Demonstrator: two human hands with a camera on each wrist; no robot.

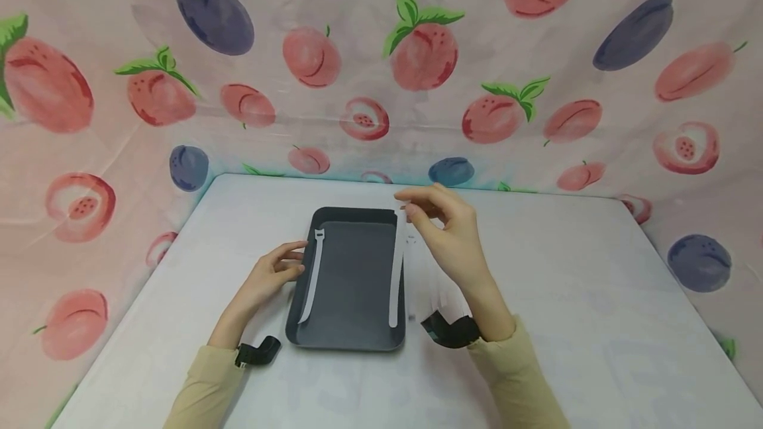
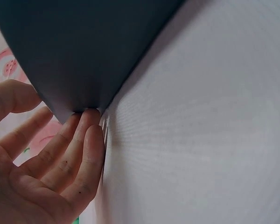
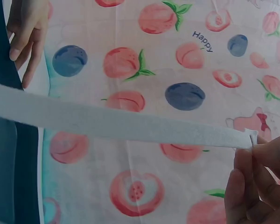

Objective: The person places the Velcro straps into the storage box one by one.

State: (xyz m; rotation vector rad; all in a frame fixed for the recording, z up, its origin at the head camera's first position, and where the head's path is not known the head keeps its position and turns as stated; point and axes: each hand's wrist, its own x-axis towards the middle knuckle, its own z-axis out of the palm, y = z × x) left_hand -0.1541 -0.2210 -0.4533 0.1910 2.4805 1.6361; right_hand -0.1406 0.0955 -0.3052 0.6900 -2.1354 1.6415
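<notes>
The right hand (image 1: 450, 234) pinched a strap (image 1: 396, 270) by its 12 o'clock end; light and limp, likely best handled there. The left hand (image 1: 271, 277), fingers straight, steadied the tray (image 1: 352, 343).

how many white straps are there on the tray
2: one strap lies along the left side of the dark tray; the other strap runs along its right side, its far end pinched by the right hand.

In your left wrist view the dark tray (image 2: 84, 46) is cut off by the top edge, and your left hand (image 2: 42, 163) by the left and bottom edges. Your right wrist view crops the white strip (image 3: 107, 123) at the left, and your right hand (image 3: 261, 186) runs off the corner.
</notes>
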